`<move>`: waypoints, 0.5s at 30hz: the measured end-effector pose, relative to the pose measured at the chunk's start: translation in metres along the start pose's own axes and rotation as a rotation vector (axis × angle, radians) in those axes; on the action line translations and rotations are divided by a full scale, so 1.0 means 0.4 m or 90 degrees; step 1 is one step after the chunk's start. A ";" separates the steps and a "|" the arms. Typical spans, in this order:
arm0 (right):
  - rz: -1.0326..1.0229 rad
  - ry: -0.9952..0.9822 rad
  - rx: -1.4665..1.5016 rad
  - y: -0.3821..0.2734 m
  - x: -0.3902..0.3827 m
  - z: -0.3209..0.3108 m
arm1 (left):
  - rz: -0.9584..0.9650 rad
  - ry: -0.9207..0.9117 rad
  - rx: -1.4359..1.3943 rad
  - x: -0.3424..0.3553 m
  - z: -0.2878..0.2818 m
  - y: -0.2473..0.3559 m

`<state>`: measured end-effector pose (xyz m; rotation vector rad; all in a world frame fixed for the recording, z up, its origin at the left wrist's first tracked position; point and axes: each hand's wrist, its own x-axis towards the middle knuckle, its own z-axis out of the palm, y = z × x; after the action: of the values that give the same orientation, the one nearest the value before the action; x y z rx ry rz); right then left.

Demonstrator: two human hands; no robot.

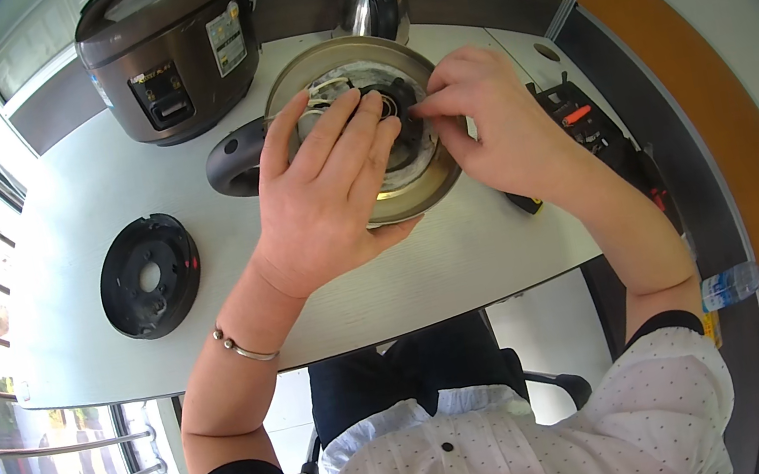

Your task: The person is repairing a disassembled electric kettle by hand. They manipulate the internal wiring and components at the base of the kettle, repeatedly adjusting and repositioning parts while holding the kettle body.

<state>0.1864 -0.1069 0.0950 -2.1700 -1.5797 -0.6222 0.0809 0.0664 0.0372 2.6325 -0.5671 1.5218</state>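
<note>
An upturned electric kettle (413, 198) stands on the table with its metal underside facing me and its black handle (231, 162) pointing left. A black round fitting (409, 135) and pale wires (331, 89) show on that underside. My left hand (318, 177) grips the kettle, fingers stretched across the underside and thumb along the near side. Beside the black fitting, the thumb and index finger of my right hand (480, 118) pinch together; what is between them is too small to tell. A black round base cover (150, 276) lies apart, to the left.
A brown rice cooker (165, 56) stands at the back left, and a shiny metal kettle (369, 5) at the back. On the right lies a black tool case (588, 124) with a red-orange tool. A plastic bottle (735, 284) is beyond the table's right side.
</note>
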 end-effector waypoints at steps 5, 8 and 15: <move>0.030 0.045 0.001 -0.015 -0.017 0.014 | 0.000 -0.002 0.006 0.000 0.002 0.004; 0.028 0.061 0.006 -0.018 -0.027 0.018 | 0.006 0.003 0.012 0.002 0.004 0.007; 0.007 0.061 0.037 0.012 -0.027 0.006 | 0.012 0.012 0.018 0.008 0.002 0.008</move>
<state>0.1884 -0.1154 0.0867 -2.0737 -1.5158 -0.6591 0.0818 0.0623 0.0391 2.6381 -0.5743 1.5689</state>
